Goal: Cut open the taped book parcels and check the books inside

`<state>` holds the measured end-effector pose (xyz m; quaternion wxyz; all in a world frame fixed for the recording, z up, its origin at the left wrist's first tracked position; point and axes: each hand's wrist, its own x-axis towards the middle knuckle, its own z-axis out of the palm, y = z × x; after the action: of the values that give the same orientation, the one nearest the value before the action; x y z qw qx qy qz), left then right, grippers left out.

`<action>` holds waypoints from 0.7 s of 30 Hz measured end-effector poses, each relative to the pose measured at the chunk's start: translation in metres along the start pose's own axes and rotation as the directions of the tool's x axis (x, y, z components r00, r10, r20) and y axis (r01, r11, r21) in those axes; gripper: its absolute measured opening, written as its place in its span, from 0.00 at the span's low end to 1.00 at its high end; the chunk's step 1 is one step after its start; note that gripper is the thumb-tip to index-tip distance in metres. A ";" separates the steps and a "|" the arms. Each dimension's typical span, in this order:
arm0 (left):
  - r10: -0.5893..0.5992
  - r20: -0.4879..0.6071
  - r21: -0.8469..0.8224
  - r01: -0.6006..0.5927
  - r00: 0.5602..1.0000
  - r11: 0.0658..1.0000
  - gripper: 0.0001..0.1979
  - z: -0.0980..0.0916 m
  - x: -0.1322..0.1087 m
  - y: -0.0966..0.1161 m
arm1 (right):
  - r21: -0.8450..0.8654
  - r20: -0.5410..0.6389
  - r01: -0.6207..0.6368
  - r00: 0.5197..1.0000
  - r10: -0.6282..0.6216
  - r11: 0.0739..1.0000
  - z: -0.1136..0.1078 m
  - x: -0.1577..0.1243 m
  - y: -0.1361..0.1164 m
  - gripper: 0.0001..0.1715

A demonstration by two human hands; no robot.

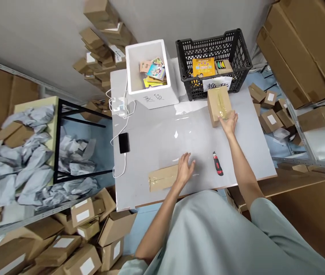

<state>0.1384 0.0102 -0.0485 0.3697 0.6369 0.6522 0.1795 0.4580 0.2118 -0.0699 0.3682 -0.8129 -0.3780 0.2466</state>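
Note:
My right hand [229, 123] grips the near end of a taped cardboard box [219, 101], which stands at the table's far right against the front of the black crate. Thumb and fingers lie at that end of the box. Nearer my body, my left hand [185, 168] is open with its fingers apart, at the right end of a long, flat taped cardboard box [162, 178]. Whether it touches this box I cannot tell. Between my arms lies a red and black utility knife [218, 164].
At the back of the grey table [156, 137] stand a white foam box [156, 94] and a black plastic crate [189, 86], both with booklets inside. A phone [124, 143] with a white cable [124, 164] lies left. Parcels [85, 214] crowd both sides.

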 end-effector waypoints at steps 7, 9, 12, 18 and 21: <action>0.016 0.100 -0.086 -0.008 0.995 0.996 0.33 0.029 0.144 0.098 | 0.063 0.122 -0.071 0.991 0.063 0.995 -0.002 0.026 0.000 0.62; -0.047 0.143 -0.066 0.057 0.989 0.996 0.34 0.043 0.181 0.125 | 0.057 0.147 -0.077 0.987 0.067 0.995 -0.004 0.025 0.002 0.53; -0.072 0.191 -0.025 0.078 0.979 0.997 0.30 0.062 0.216 0.149 | 0.100 0.132 -0.133 0.984 0.119 0.986 -0.003 0.014 0.003 0.43; -0.106 0.144 0.106 0.091 0.984 0.990 0.21 0.063 0.254 0.158 | 0.192 0.146 -0.322 0.943 0.297 0.927 0.017 -0.032 0.001 0.26; -0.083 0.058 0.118 0.075 0.995 0.990 0.32 0.053 0.275 0.160 | 0.301 0.263 -0.382 0.914 0.309 0.874 0.027 -0.035 0.001 0.21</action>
<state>0.3110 0.2827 -0.0400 0.3593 0.6363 0.6743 0.1065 0.4195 0.1945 -0.0824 0.4136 -0.7597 -0.2128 0.4545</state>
